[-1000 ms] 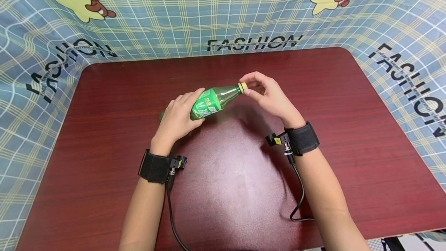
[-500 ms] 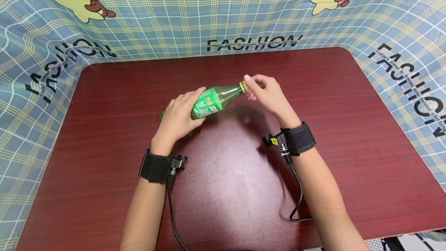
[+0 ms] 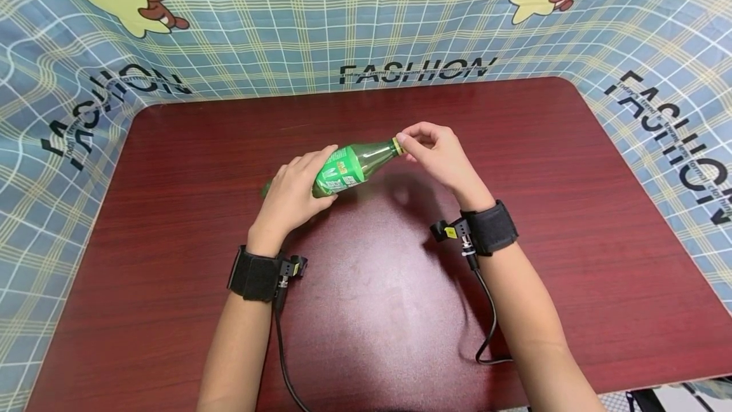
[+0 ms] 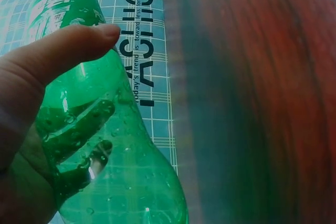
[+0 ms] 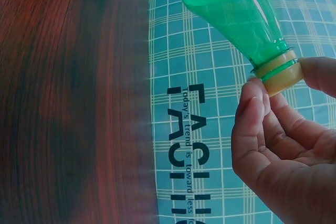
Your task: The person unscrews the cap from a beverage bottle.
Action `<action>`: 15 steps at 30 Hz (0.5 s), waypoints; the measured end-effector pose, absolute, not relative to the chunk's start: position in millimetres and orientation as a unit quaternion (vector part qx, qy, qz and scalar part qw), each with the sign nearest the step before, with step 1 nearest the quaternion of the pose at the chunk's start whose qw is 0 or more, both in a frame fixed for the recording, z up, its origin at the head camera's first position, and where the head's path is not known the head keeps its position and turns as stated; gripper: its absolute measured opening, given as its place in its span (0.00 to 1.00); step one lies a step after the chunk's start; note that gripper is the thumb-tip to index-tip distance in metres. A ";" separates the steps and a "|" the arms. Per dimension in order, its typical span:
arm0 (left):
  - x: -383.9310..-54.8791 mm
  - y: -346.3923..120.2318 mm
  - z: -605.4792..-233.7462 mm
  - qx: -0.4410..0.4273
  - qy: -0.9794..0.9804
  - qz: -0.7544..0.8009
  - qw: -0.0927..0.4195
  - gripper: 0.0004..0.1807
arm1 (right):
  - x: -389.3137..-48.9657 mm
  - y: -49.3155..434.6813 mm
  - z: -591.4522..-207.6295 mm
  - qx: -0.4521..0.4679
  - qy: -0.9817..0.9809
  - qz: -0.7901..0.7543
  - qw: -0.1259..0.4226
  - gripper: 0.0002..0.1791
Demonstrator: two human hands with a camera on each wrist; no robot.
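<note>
My left hand (image 3: 291,186) grips a green plastic soda bottle (image 3: 342,169) around its body, thumb on the near side. The bottle is tilted, its neck pointing right and up. Seen from the left wrist, the clear green wall (image 4: 126,166) has droplets inside, and the fingers show through it. My right hand (image 3: 439,154) pinches the yellow bottle cap (image 5: 283,80) between thumb and fingertips. A green gap shows between the cap and the yellow ring below it. The bottle's base is mostly hidden behind my left hand.
Both hands are over a dark red wooden table (image 3: 366,310). A blue checked cloth (image 3: 366,24) printed with bears and lettering stands around its back and sides. Black straps (image 3: 493,227) with small cameras and cables (image 3: 493,310) are on both wrists.
My right thumb swung up over the cap, then came back down along it, with the fingers shifting around it. The left hand and bottle stay almost still.
</note>
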State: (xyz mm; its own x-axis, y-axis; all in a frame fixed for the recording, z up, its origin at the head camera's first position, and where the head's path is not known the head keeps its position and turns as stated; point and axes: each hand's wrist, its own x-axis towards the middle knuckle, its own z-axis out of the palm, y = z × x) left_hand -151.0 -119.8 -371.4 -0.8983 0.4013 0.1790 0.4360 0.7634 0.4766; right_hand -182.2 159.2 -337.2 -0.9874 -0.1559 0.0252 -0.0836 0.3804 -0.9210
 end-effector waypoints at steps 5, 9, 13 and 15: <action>-151.5 -120.2 -371.7 -0.221 -0.939 -0.261 0.031 0.50 | -182.8 159.7 -339.6 -0.082 0.824 -0.561 0.028 0.15; -151.9 -120.6 -372.2 -0.219 -0.940 -0.259 0.027 0.51 | -183.1 159.7 -341.1 -0.087 0.820 -0.564 0.034 0.14; -152.1 -122.2 -373.5 -0.217 -0.941 -0.258 0.025 0.51 | -182.3 159.6 -340.1 -0.102 0.824 -0.555 0.042 0.15; -152.3 -123.0 -374.1 -0.215 -0.941 -0.259 0.025 0.51 | -181.9 159.5 -339.7 -0.116 0.826 -0.550 0.042 0.16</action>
State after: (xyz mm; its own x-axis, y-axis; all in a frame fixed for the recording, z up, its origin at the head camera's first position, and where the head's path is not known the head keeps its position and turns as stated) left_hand -152.3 -123.0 -374.1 -0.9060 0.3930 0.1576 0.4183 0.7735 0.4762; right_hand -181.9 159.5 -339.7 -0.9696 -0.2378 0.0578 -0.1451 0.3685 -0.9182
